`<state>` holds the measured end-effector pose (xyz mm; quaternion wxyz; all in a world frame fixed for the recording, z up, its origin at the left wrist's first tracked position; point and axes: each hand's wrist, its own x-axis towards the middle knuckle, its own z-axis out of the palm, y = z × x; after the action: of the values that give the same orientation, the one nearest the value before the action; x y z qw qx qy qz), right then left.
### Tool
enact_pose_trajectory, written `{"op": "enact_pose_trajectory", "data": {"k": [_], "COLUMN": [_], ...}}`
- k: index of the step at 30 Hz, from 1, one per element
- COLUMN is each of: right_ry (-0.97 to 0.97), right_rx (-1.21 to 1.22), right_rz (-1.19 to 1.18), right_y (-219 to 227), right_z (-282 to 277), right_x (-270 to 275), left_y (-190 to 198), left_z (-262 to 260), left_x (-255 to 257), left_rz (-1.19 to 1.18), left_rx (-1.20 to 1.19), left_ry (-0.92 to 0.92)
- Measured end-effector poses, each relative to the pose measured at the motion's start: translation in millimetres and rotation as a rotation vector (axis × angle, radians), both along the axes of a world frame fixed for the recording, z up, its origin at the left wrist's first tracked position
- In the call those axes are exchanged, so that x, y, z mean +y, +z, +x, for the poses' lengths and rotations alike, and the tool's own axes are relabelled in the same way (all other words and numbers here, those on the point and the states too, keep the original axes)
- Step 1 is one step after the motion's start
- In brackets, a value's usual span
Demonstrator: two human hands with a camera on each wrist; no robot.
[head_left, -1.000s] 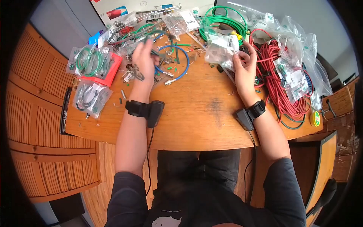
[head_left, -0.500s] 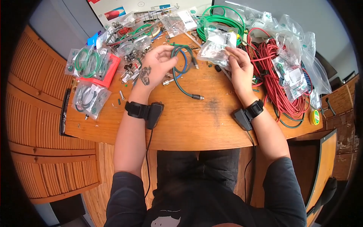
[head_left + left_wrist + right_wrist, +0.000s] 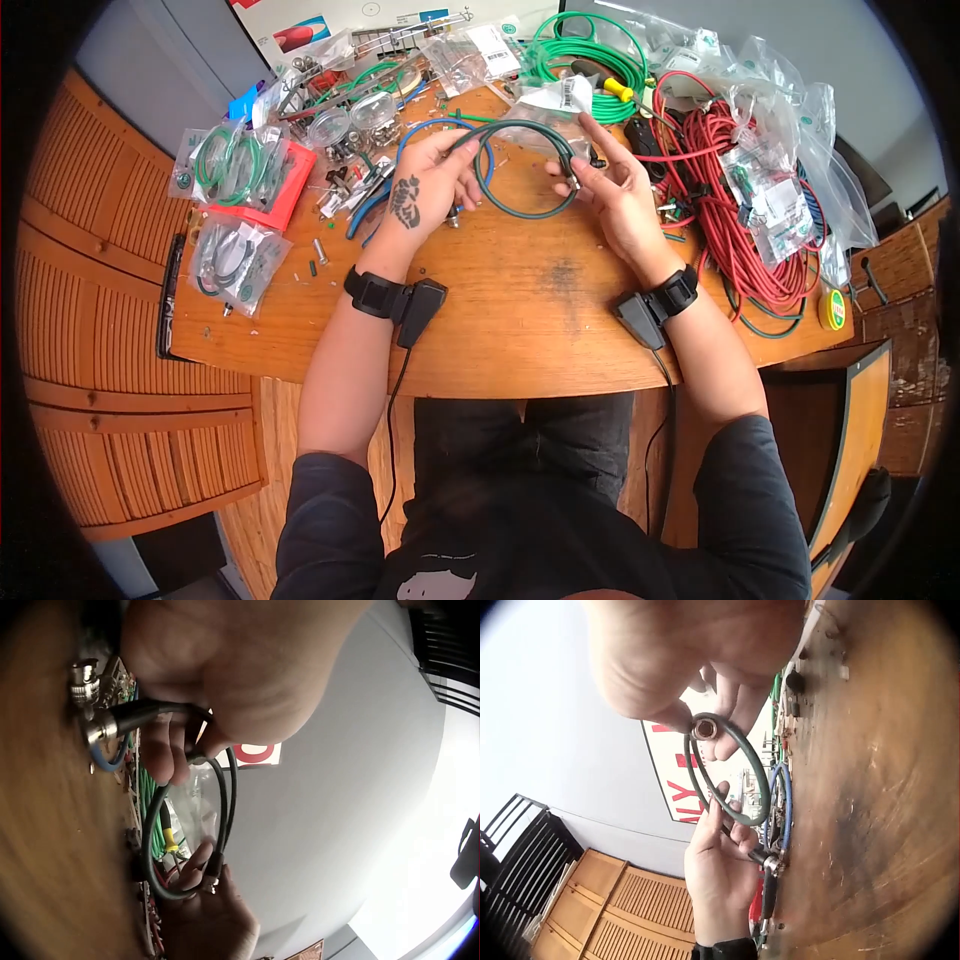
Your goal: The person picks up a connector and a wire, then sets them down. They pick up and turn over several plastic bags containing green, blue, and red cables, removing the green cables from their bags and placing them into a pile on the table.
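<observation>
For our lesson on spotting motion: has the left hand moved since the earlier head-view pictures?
Yes: in the head view, the left hand has moved rightward across the picture, farther from the red box on the table.

Dark sleeves (image 3: pixel 335 515); black wrist straps (image 3: pixel 375 294), boxy units (image 3: pixel 421 312); left hand (image 3: pixel 422 188) tattooed.

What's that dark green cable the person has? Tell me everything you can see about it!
The dark green cable is smooth, thin and rubbery-looking, curled into a round loop. Both ends have shiny metal connectors: one looks like a little round tube, and the other has a black sleeve behind it. The left hand and right hand hold the loop up above the wooden table.
</observation>
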<state>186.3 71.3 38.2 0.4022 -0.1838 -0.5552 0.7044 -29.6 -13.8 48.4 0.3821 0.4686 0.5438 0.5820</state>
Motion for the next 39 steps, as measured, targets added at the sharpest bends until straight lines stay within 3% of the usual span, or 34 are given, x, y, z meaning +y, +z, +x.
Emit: {"op": "enact_pose_trajectory", "data": {"k": [2,4,5,6,8,10,12,14,16,18,20,22,23,26,28,30,32,35,38,39], "right_ry": [-0.063,-0.128,-0.198,-0.268,-0.277,-0.286,-0.340,-0.354,-0.443,-0.452,-0.458,-0.574,-0.565,-0.575,-0.647,-0.238,-0.186,0.019,0.126,0.145], "right_rx": [-0.051,-0.104,-0.133,-0.162,-0.137,-0.111,-0.244,-0.298,-0.381,-0.303,-0.222,-0.352,-0.325,-0.239,-0.240,-0.062,0.031,0.134,0.027,0.009], "right_rz": [0.080,0.158,0.271,0.384,0.386,0.388,0.535,0.580,0.699,0.654,0.608,0.741,0.666,0.529,0.644,0.118,0.053,-0.209,-0.165,-0.176], "right_y": [-0.6,-4.0,-7.7,-9.4,-9.2,-6.9,-1.5,-1.6,-2.8,-8.9,-10.3,-8.3,-1.8,-6.4,-4.8,-3.5,0.2,2.5,3.0,-1.1], "right_z": [0.3,0.3,-0.7,-1.3,-2.2,-3.2,-4.1,-2.9,-1.2,-4.0,-5.3,-1.8,-0.5,0.5,3.6,9.7,5.4,3.9,6.2,6.4], "right_x": [1.9,4.5,7.1,8.9,9.1,6.3,-2.3,-1.9,0.7,3.9,6.6,8.8,3.0,7.7,8.4,5.9,1.2,-0.6,-1.7,0.3], "left_y": [8.4,15.5,14.6,12.8,9.5,7.9,8.4,8.6,11.5,15.2,1.2,-2.0,-2.0,2.5,2.4,-2.4,5.3,10.4,17.3,10.9], "left_z": [3.5,8.4,7.8,5.9,1.4,-2.4,-4.8,-12.5,-15.8,-15.7,-31.4,-34.9,-33.8,-24.4,-20.2,-11.7,1.6,8.5,9.0,9.0], "left_x": [-4.0,-6.8,-6.2,-5.2,-5.4,-5.8,-6.3,-6.5,-6.0,-5.5,-1.5,7.7,6.4,-3.5,-2.5,3.8,1.1,-3.2,-7.4,-1.4], "left_rz": [-0.013,-0.052,-0.051,0.023,0.096,0.239,0.245,0.285,0.278,0.250,0.262,0.176,0.176,0.315,0.279,0.223,0.176,-0.016,-0.032,0.022], "left_rx": [-0.045,0.155,0.154,0.060,-0.035,-0.370,-0.461,-0.749,-0.712,-0.575,-0.572,-0.079,-0.078,0.792,0.749,0.219,0.203,-0.348,-0.287,-0.334], "left_ry": [0.039,0.233,0.232,0.253,0.275,0.157,0.117,0.060,0.101,0.338,0.313,0.614,0.614,0.831,0.745,0.333,0.251,-0.016,0.051,0.196]}}
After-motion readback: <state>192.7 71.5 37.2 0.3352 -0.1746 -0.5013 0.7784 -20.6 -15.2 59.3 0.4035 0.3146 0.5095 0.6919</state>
